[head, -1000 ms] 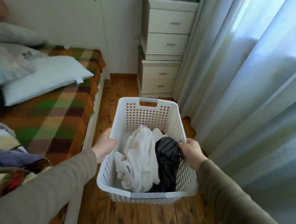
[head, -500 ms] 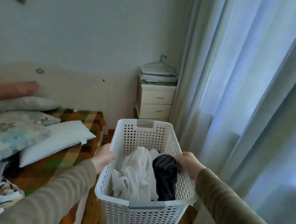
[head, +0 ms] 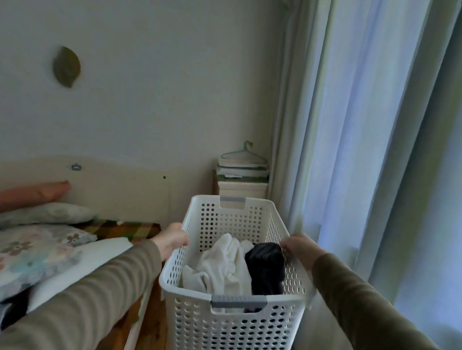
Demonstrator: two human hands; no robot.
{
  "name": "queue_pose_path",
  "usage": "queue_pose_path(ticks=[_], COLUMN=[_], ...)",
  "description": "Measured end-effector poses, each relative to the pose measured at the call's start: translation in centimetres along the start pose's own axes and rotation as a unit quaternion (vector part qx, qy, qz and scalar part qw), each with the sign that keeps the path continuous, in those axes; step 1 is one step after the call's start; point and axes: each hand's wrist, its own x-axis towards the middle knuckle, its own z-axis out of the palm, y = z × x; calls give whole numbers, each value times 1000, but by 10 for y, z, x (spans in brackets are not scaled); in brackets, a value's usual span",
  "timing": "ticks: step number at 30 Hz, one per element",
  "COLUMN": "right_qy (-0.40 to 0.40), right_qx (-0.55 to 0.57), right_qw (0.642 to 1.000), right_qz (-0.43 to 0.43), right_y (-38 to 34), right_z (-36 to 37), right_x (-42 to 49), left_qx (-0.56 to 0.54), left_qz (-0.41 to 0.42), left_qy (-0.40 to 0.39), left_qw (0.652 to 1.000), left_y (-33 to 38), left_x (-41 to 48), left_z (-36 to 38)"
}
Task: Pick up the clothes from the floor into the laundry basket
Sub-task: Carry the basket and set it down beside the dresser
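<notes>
Between the bed [head: 130, 229] and the curtain [head: 359, 154], the laundry basket [head: 232, 327] rides at chest height, carried by both side rims.

Left hand [head: 171, 240] is curled over the left rim, right hand [head: 298, 248] clamped on the right rim; a white garment [head: 219, 265] and a dark garment [head: 266, 267] sit heaped inside. Risk, as I judge it: a rim-only hold could let the basket tip forward and spill the clothes. It's a tight lane, too, with the curtain folds just beside the right rim, ready to snag, and the bed's edge close on the left. Ahead, the drawer unit [head: 241, 188], topped with a hanger [head: 243, 154], blocks the corner. Little floor [head: 160, 329] shows, so I can't tell whether clothes remain down there.
</notes>
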Motion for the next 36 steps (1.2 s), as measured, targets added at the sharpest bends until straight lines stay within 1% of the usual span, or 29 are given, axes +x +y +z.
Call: queue_pose_path(ticks=[2, 4, 6, 9, 12, 19, 26, 33, 36], right_qy=[0, -11, -6, -12, -22, -10, 16, 24, 24], right_qx=[-10, 7, 0, -7, -14, 5, 20, 30, 35], right_qw=[1000, 1000, 1000, 1000, 1000, 999, 998, 998, 997], right_qz=[-7, 1, 10, 1, 14, 43, 48, 57, 59], right_y=[-3, -8, -10, -13, -16, -24, -38, -45, -46], right_z=[-7, -11, -11, -8, 3, 33, 52, 60, 60], right_x=[8, 12, 22, 45, 74, 151, 223, 308, 355], left_qx=[-5, -6, -5, 1, -6, -17, -8, -11, -31], left_qz=[4, 8, 10, -4, -12, -7, 11, 10, 9], left_qy=[-2, -2, 0, 0, -4, -21, -43, -57, -66], left_qw=[1000, 1000, 1000, 1000, 1000, 1000, 999, 998, 997], left_y=[8, 13, 16, 15, 13, 16, 28, 42, 51], left_x=[5, 13, 25, 48, 80, 171, 263, 354, 399], left_z=[0, -1, -1, -1, 1, 2, 1, 17, 31])
